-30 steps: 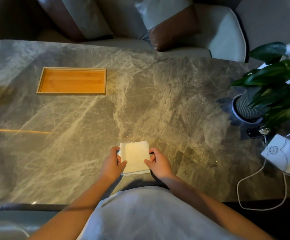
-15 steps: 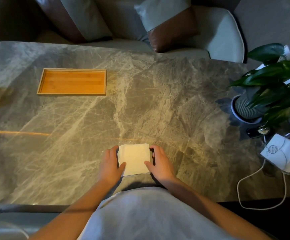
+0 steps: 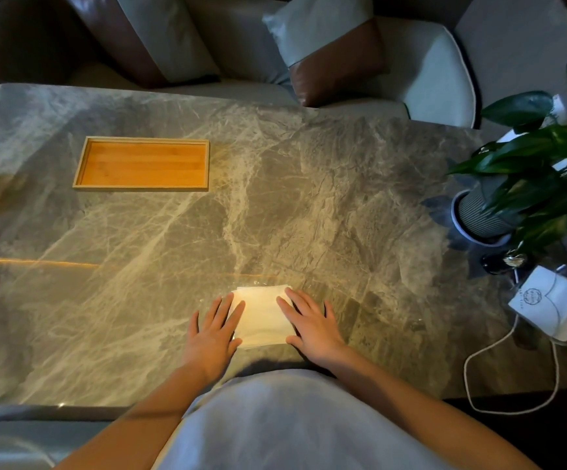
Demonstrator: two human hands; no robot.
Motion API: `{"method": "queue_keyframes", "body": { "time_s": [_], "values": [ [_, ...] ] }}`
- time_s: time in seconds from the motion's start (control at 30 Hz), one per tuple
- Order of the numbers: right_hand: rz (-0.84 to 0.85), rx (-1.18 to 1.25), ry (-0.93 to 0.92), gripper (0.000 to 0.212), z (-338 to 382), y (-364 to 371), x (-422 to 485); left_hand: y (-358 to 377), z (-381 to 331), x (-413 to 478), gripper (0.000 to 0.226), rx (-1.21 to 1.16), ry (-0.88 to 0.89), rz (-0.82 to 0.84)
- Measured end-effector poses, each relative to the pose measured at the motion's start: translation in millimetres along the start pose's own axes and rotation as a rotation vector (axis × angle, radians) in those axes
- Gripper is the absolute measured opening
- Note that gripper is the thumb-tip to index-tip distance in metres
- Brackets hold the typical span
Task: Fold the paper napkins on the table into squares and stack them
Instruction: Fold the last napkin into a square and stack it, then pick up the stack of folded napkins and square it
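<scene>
A small stack of folded white paper napkins [image 3: 261, 317] lies square on the grey marble table [image 3: 309, 198], close to the near edge in front of me. My left hand [image 3: 212, 332] rests flat with fingers spread, its fingertips on the stack's left edge. My right hand [image 3: 312, 325] lies flat too, fingers apart, covering the stack's right edge. Neither hand grips the napkins; both press down from above.
An empty bamboo tray [image 3: 141, 164] sits at the far left. A potted plant [image 3: 526, 184] stands at the right edge, with a white paper bag [image 3: 553, 307] and its cord handle [image 3: 512, 368] nearer me. A sofa with cushions [image 3: 326, 52] runs behind the table.
My hands held the stack by its sides, lifted off the table. It now lies flat, and both hands have opened and spread flat over its edges.
</scene>
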State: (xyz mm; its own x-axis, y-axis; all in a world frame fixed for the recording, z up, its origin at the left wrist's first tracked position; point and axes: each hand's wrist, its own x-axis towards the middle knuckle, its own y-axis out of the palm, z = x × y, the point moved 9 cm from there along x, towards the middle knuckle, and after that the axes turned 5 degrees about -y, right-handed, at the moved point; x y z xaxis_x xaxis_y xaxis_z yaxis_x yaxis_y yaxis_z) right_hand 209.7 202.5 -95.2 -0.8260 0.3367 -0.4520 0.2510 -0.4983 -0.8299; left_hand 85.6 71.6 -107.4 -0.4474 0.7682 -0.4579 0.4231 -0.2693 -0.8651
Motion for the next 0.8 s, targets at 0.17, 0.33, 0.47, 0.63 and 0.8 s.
{"method": "queue_keyframes", "body": {
  "time_s": [0.17,0.33,0.47,0.63,0.8],
  "values": [
    [-0.047,0.101,0.034,0.079,1.8,-3.7,-1.4,-21.1,-1.0,-1.3,0.074,-0.226,-0.153,-0.077],
    [-0.387,0.635,0.355,0.05,-20.4,-22.4,-13.2,-20.0,11.4,4.2,0.063,-0.829,-0.453,-0.057],
    [-0.381,0.884,0.559,0.04,-32.5,-7.3,-18.1,-16.5,8.5,2.1,0.056,-1.063,-0.559,0.067],
    [-0.252,0.964,0.553,0.035,-18.6,1.9,-3.4,-15.4,-15.9,7.6,0.037,-1.208,-0.484,0.192],
    [-0.283,1.142,0.611,0.029,-13.1,12.8,-1.8,-9.8,-29.1,12.0,0.033,-1.253,-0.496,0.257]
  ]
}}
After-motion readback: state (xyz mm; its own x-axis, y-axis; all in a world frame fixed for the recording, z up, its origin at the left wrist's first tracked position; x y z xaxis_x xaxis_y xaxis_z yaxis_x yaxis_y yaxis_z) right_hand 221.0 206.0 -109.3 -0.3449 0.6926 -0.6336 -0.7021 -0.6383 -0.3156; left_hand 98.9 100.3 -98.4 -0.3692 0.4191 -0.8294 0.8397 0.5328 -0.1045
